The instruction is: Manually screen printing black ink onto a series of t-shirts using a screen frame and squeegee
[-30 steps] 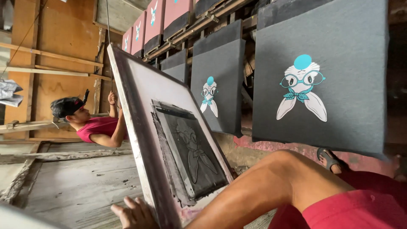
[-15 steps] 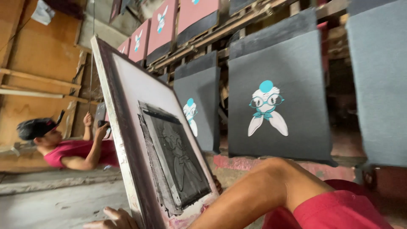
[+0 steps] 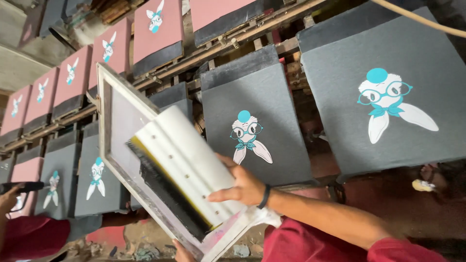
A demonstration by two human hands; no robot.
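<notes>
Grey fabric panels (image 3: 255, 121) on tilted boards fill the head view, each already carrying a white and teal rabbit print with glasses and a bow; rows of pink fabric panels (image 3: 73, 73) above show the same figure, so these colours look done on every panel in sight, and I judge that a dark layer is the work still in hand. The right hand (image 3: 242, 187) lies with its fingers spread and curled over the white block handle of a squeegee (image 3: 189, 160), whose black-inked blade rests inside the pale wooden-framed printing screen (image 3: 109, 145), held up in front of the boards. The left hand (image 3: 182, 252) shows only fingertips under the frame's lower edge; its grip cannot be told. A co-worker's red sleeve (image 3: 29, 237) is at lower left. Boards rest on rough wooden racks (image 3: 233, 41) over a stained, littered floor (image 3: 145, 250).
</notes>
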